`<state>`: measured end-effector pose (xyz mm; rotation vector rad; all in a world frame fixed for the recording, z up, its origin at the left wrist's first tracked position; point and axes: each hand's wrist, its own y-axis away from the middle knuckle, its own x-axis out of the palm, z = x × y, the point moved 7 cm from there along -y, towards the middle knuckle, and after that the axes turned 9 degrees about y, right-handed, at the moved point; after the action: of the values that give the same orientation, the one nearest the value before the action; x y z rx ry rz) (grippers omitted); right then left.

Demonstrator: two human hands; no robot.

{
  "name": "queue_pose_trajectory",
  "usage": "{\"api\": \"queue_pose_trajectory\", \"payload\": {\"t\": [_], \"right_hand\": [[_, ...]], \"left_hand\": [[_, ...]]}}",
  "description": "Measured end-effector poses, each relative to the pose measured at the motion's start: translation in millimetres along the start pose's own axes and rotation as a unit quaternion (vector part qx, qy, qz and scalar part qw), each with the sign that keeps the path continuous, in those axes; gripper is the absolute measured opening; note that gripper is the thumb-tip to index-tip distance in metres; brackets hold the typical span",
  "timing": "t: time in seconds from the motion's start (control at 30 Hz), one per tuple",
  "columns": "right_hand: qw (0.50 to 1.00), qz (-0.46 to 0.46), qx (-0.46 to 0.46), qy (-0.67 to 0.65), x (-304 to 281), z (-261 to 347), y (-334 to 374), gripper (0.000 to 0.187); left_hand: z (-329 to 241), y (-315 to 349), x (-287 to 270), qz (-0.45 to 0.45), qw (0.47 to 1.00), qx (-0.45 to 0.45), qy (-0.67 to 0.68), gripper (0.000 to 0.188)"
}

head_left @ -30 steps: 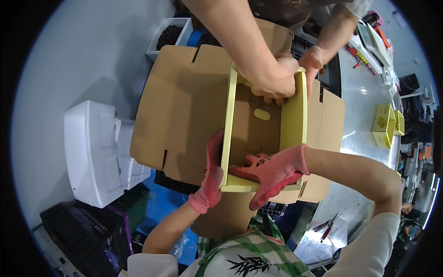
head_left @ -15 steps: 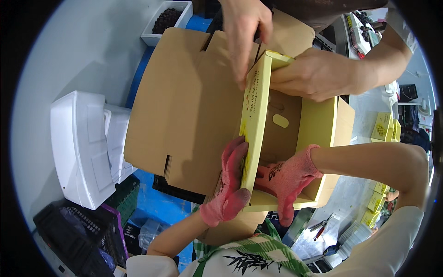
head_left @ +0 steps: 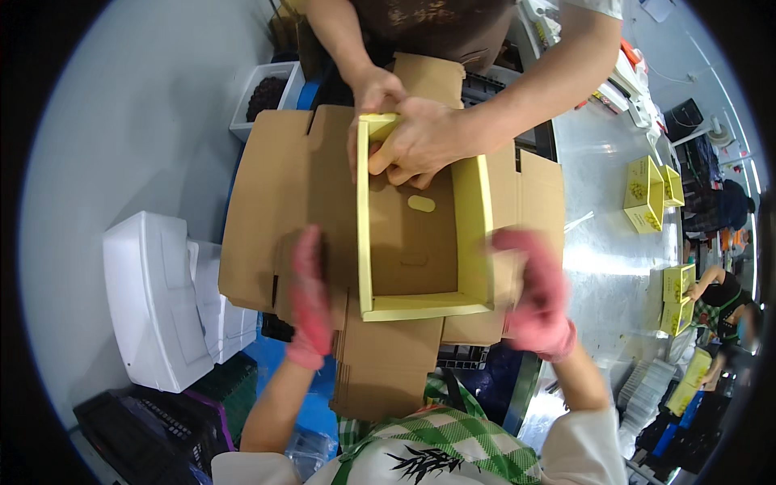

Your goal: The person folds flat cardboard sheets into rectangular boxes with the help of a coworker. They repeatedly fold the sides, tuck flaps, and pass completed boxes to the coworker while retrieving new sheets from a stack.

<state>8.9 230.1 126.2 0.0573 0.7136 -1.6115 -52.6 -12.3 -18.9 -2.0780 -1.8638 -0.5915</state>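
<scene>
An open pale yellow carton (head_left: 473, 242) lies on the opened-out flaps of a brown cardboard box (head_left: 275, 194), its brown inner base with an oval hole facing up. My left hand (head_left: 309, 295), in a pink glove, is held apart from the carton's left wall with fingers stretched out. On the other side my right hand (head_left: 537, 299), in a matching glove, is by the right wall, fingers apart and smeared by motion. Neither hand holds anything. At the far end a co-worker's two bare hands (head_left: 420, 137) grip the carton's left corner, one of them reaching inside.
White foam boxes (head_left: 149, 299) stand against the left wall above dark crates (head_left: 145, 428). A white tub (head_left: 293, 85) of dark fruit sits at the back left. To the right, a metal table (head_left: 594, 210) bears yellow cartons (head_left: 644, 194) and clear plastic containers (head_left: 643, 392).
Both my hands have let go of the carton and moved apart to its sides. The carton has turned upright to my view and shifted left; the co-worker's hands now meet at its far corner.
</scene>
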Motion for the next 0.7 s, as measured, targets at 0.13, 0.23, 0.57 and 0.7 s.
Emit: {"api": "queue_pose_trajectory", "payload": {"t": [0.13, 0.23, 0.57, 0.7], "right_hand": [[0.936, -0.320, 0.045, -0.141, -102.6, -111.6, 74.2, 0.055], [0.938, -0.231, 0.228, -0.118, -7.5, -150.0, 76.7, 0.059], [0.941, -0.214, 0.244, -0.100, -10.9, -123.2, 58.3, 0.052], [0.924, -0.253, 0.287, -0.004, -71.5, -136.2, 115.3, 0.056]], "left_hand": [[-17.8, -35.1, -25.6, 0.020, 0.993, 0.105, -0.051, 0.052], [28.3, -30.1, 41.0, 0.122, 0.990, -0.008, 0.067, 0.050], [4.7, -30.3, 4.4, 0.002, 0.958, 0.151, -0.242, 0.056], [-66.5, -25.6, -62.3, -0.153, 0.732, 0.181, -0.639, 0.082]]}}
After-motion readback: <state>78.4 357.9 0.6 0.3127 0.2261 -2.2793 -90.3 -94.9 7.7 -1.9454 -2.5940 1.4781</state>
